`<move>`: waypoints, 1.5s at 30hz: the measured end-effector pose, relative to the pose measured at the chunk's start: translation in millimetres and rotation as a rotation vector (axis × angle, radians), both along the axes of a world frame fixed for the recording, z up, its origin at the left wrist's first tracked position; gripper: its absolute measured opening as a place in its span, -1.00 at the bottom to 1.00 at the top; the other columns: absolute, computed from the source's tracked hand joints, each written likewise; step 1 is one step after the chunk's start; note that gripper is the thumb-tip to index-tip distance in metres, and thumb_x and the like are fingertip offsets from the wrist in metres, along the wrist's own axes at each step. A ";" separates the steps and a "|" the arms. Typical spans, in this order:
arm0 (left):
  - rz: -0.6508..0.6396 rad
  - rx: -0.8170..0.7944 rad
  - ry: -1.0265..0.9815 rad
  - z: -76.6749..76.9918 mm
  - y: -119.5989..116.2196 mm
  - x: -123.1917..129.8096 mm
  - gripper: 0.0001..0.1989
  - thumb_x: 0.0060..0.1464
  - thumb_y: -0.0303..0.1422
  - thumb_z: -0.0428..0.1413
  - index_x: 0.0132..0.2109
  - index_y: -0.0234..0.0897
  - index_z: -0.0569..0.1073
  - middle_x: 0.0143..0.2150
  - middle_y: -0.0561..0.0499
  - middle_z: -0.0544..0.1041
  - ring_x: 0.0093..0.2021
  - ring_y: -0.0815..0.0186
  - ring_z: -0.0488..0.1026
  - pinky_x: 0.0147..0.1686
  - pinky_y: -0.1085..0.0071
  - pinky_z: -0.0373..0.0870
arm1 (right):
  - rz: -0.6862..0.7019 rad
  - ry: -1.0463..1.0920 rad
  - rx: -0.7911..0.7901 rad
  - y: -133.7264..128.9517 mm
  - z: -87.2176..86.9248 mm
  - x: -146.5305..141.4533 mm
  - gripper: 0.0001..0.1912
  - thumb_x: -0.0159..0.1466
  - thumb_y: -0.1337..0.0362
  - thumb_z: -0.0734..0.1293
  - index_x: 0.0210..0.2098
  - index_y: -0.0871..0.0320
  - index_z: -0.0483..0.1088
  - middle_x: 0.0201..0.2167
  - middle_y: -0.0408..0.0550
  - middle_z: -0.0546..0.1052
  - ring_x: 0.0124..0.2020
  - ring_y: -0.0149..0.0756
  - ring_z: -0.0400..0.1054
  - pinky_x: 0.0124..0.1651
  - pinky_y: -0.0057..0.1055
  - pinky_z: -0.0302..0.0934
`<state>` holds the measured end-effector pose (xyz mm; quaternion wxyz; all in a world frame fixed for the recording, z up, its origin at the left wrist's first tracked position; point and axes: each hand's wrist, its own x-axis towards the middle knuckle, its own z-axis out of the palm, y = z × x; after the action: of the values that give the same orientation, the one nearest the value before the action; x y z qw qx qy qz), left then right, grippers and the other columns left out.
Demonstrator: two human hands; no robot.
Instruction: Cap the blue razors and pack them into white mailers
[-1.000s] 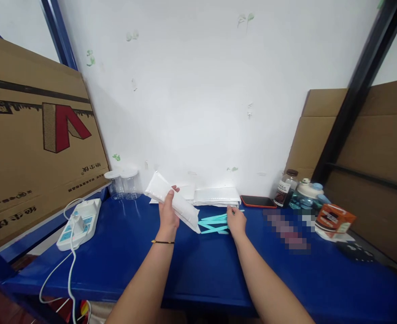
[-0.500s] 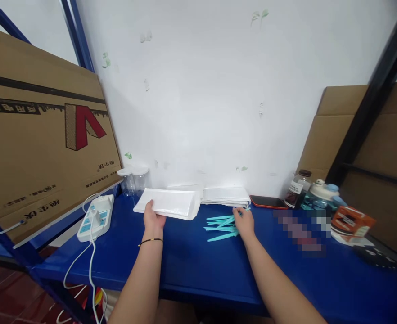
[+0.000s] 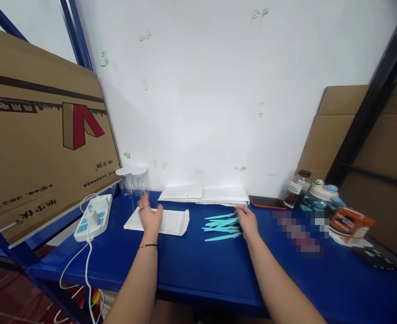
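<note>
A white padded envelope lies flat on the blue table, its flap end to the right. Over its left part hovers my left hand, fingers spread and holding nothing. Several slim teal knife-shaped plastic pieces lie in a loose pile right of the envelope. My right hand is at the pile's right ends, its fingertips pinched together at the end of an upper teal piece. The fingers partly hide their hold. Behind, against the wall, rest two flat stacks of white envelopes, a left stack and a right stack.
Two clear lidded jars and a white power strip with cables are at left. To the right are a phone, a dark-capped bottle, a water bottle and an orange box. Cardboard stands at left.
My left hand has let go of the white envelope, which has come down onto the table, nearer and further left. The left envelope stack is now uncovered. My right hand stays by the teal pieces.
</note>
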<state>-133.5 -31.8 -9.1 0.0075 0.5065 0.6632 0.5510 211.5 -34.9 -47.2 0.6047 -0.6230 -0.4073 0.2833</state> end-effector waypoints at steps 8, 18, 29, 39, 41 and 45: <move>-0.364 -0.591 0.393 -31.1 20.9 18.4 -0.43 -0.07 0.01 0.06 0.05 -0.16 0.39 0.25 -0.24 0.17 0.30 -0.13 -0.14 0.13 -0.22 -0.33 | 0.139 0.101 -0.028 -1.4 6.8 6.7 -0.66 -0.01 0.26 0.18 -0.36 0.20 0.52 -0.40 -0.01 0.59 -0.26 -0.16 0.42 -0.22 -0.37 0.20; -0.695 -0.112 -0.026 14.7 9.1 79.1 -0.61 -0.10 -0.16 0.17 -0.12 -0.24 0.50 -0.05 -0.19 0.48 0.07 0.01 0.28 0.14 0.19 0.03 | 0.227 0.384 0.055 -5.5 28.6 15.6 -0.62 -0.05 0.30 0.28 -0.21 0.15 0.47 -0.32 -0.08 0.59 -0.52 -0.37 0.29 -0.46 -0.46 0.13; -1.064 -0.316 0.252 -0.3 31.4 160.1 -0.73 0.10 -0.17 -0.04 -0.42 -0.22 0.38 -0.55 0.09 0.33 -0.49 0.31 0.26 -0.41 0.46 0.13 | 0.476 0.031 0.057 11.0 27.6 22.4 -0.69 0.16 0.05 0.22 -0.29 0.17 0.37 -0.70 -0.28 0.28 -0.67 -0.48 0.05 -0.60 -0.55 -0.12; -0.755 -0.368 0.591 -21.4 53.7 139.3 -0.79 0.07 -0.24 0.00 -0.18 -0.21 0.40 -0.17 -0.05 0.42 -0.09 0.19 0.32 -0.14 0.36 0.19 | 0.190 -0.572 -0.121 16.3 7.7 68.8 -0.83 0.18 0.27 0.22 -0.44 0.11 0.44 -0.39 -0.10 0.40 -0.23 -0.23 0.26 -0.21 -0.38 0.00; -0.735 -0.350 0.597 -19.1 51.0 140.9 -0.72 0.03 -0.21 0.06 -0.10 -0.18 0.39 -0.10 -0.04 0.40 -0.01 0.17 0.27 -0.10 0.34 0.19 | 0.163 -0.735 -0.145 13.4 11.4 60.1 -0.83 0.20 0.25 0.23 -0.37 0.02 0.47 -0.29 -0.09 0.40 -0.13 -0.19 0.22 -0.17 -0.34 -0.04; -0.799 -0.343 0.608 -11.9 46.1 145.2 -0.76 -0.02 -0.23 0.12 -0.16 -0.15 0.44 -0.13 0.00 0.41 -0.05 0.22 0.29 -0.13 0.38 0.20 | 0.239 -0.921 -0.154 11.8 18.6 35.2 -0.86 0.21 0.21 0.26 -0.33 -0.05 0.48 -0.23 -0.11 0.41 -0.10 -0.20 0.19 -0.14 -0.30 -0.09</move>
<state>11.7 14.3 -21.1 0.1069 0.8481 0.4714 0.2171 246.7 -23.0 -28.5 0.2768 -0.6754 -0.6795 0.0747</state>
